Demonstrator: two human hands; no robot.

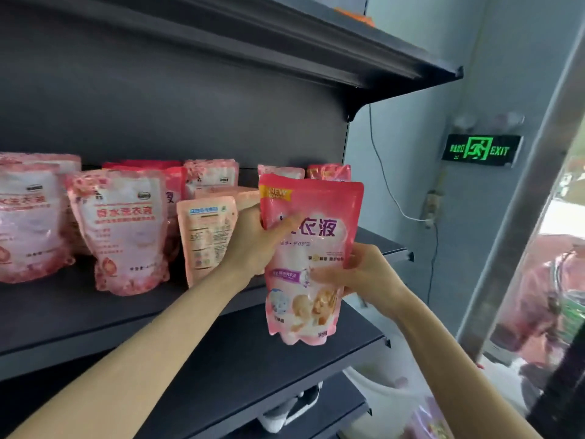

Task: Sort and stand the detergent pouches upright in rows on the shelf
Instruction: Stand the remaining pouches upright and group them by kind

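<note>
Holding one pink detergent pouch (308, 258) upright in both hands, I have it in the air in front of the shelf (95, 315), just off the shelf's front edge toward its right end. My left hand (253, 245) is closed on the pouch's upper left side, thumb across the printed face, fingers hidden behind it. My right hand (357, 274) is closed on the lower right side, thumb on the front, fingers wrapped behind. The pouch's base hangs clear below the shelf's front edge and touches nothing.

On the shelf, a white-and-pink floral pouch (123, 229) stands upright near the middle, with another of the same kind (28, 217) at the left edge. A peach pouch (205, 239) stands with its back label outward, just left of my left hand. Further pouches (212, 175) stand along the back edge; those at the back right (329, 172) are partly hidden by the held pouch.
</note>
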